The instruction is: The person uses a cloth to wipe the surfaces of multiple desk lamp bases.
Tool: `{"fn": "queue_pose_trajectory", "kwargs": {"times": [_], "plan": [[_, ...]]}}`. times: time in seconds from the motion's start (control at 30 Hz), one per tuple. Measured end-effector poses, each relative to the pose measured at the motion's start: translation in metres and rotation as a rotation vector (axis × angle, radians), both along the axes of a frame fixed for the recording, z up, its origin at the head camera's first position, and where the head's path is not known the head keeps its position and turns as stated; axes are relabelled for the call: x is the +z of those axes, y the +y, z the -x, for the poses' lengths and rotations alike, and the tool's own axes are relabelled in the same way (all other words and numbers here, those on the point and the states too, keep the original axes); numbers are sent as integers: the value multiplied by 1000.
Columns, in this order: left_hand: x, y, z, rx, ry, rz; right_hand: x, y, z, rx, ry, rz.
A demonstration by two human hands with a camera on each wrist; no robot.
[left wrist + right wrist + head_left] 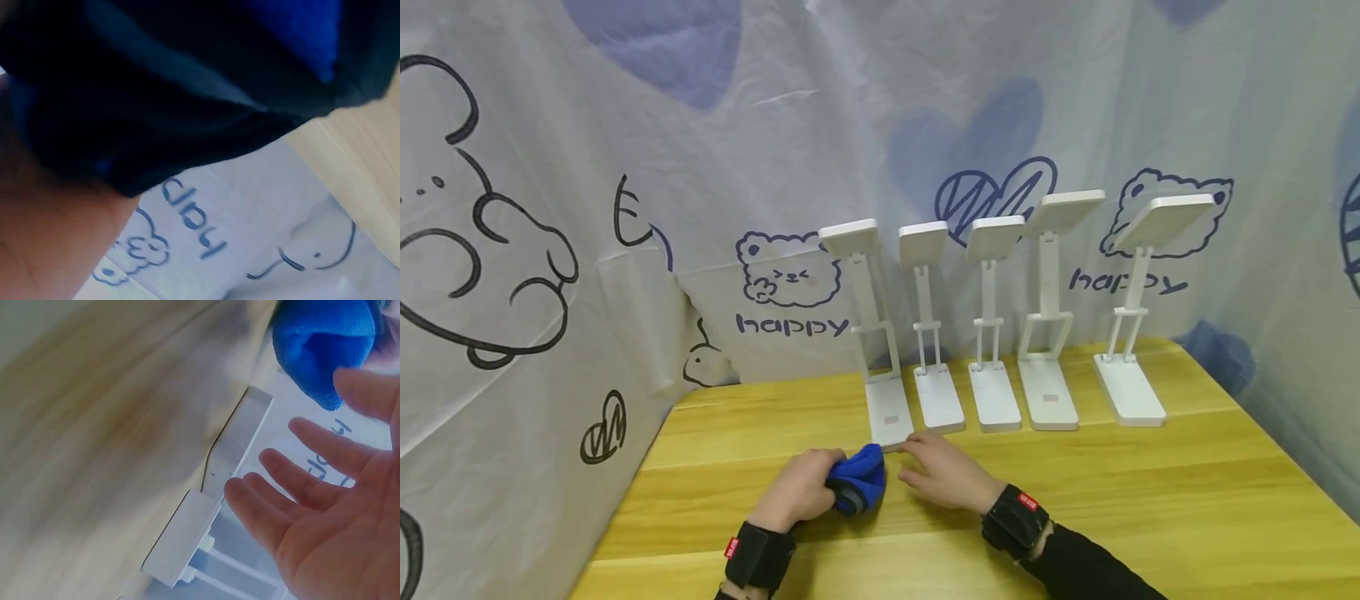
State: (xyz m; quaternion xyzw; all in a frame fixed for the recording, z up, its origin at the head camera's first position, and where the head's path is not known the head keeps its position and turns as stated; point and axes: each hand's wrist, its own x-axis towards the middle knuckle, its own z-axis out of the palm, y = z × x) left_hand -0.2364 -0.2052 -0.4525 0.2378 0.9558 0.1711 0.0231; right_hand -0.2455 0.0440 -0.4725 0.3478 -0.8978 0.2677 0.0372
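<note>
My left hand grips a bunched blue cloth with a dark border, just in front of the leftmost white desk lamp. Up close in the left wrist view, the dark border of that cloth fills the upper part, beside part of the hand. My right hand is at the front of the same lamp's base, fingers loosely extended. In the right wrist view its fingers are spread and hold nothing. Whether its fingertips touch the base, I cannot tell.
Several more white desk lamps stand in a row to the right, among them one lamp close by and another at the far right. All are on a yellow wood-grain table. A printed curtain hangs behind.
</note>
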Motion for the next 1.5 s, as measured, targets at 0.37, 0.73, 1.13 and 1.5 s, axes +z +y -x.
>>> {"fn": "queue_pose_trajectory", "kwargs": {"times": [0.37,0.73,1.13,1.5], "plan": [[-3,-27,7,89,37,-14,-6,-25,13,3,78,-63],[-4,-33,8,118,14,-12,-6,-46,27,-57,121,-169],[-4,-32,9,123,9,-8,-11,-55,42,-132,-17,-228],[-5,-35,11,135,-16,-32,-15,-55,45,-133,1,-222]]}}
